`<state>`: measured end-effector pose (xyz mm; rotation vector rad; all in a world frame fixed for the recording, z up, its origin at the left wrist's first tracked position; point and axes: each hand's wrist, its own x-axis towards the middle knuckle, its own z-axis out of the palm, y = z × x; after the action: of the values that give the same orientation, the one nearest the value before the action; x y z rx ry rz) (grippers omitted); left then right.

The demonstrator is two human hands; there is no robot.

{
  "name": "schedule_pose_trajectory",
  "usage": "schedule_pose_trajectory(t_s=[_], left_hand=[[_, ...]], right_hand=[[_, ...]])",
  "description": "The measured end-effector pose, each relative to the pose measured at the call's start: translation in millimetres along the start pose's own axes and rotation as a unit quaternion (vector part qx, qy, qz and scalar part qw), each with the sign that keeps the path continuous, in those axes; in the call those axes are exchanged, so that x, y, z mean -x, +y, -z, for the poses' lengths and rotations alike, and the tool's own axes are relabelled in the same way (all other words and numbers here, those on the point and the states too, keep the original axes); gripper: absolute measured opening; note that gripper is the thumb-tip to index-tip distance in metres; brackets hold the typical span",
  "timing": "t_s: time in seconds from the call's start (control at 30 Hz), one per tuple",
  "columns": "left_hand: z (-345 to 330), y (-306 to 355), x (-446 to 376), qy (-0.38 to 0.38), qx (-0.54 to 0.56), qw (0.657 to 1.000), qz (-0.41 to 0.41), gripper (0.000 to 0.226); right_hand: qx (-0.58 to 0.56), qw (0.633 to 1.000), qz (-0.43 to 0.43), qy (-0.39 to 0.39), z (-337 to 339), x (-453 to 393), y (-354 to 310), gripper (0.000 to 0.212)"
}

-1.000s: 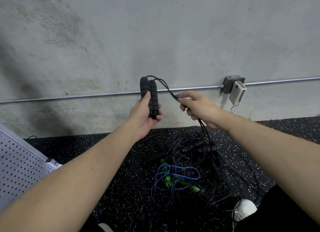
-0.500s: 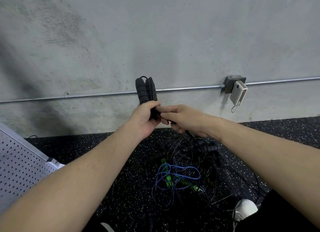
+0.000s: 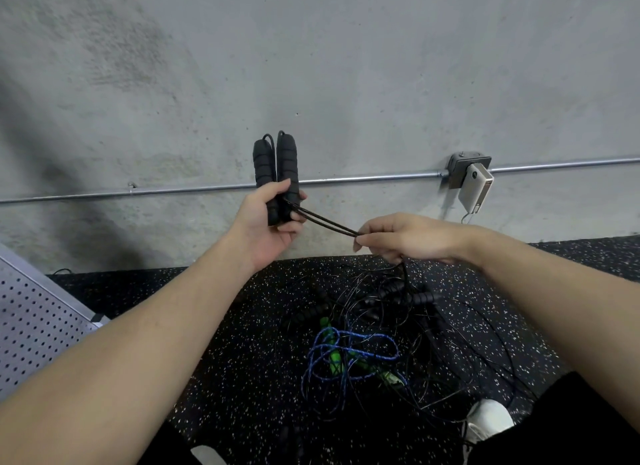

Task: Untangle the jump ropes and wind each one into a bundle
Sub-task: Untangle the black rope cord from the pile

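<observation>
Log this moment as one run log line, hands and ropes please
left hand: grips black handles upright | right hand: pinches doubled black cord taut | floor pile: blue and black ropes tangled

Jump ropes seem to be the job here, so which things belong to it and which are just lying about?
Part of the job:
black foam handles, gripped by the left hand
black cord, pinched by the right hand
tangled pile with a blue rope

Just lying about:
white device on the wall box
metal pipe
perforated panel
</observation>
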<state>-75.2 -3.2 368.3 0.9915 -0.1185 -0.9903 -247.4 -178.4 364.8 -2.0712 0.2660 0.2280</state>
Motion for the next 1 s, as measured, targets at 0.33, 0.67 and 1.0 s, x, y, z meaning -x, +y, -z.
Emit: schedule_pose_trajectory(t_s=[0.33, 0.67, 1.0], left_hand=[[4.2, 3.1, 20.9, -0.131, -0.092, 0.984, 0.077, 0.027], [7.1, -9.2, 26.6, -0.329, -0.265, 0.886, 0.191, 0.086], [-7.8, -39.5, 28.0, -0.263, -0.544, 0.772, 0.200, 0.055]], right_hand=[[-0.011, 0.997, -0.016, 0.078, 21.6, 10.7, 16.8, 0.026], [0.002, 0.978, -0.071, 0.198, 14.1, -0.3, 8.4, 0.032], [-0.008, 0.988, -0.067, 0.141, 7.0, -5.2, 0.8, 0.014]])
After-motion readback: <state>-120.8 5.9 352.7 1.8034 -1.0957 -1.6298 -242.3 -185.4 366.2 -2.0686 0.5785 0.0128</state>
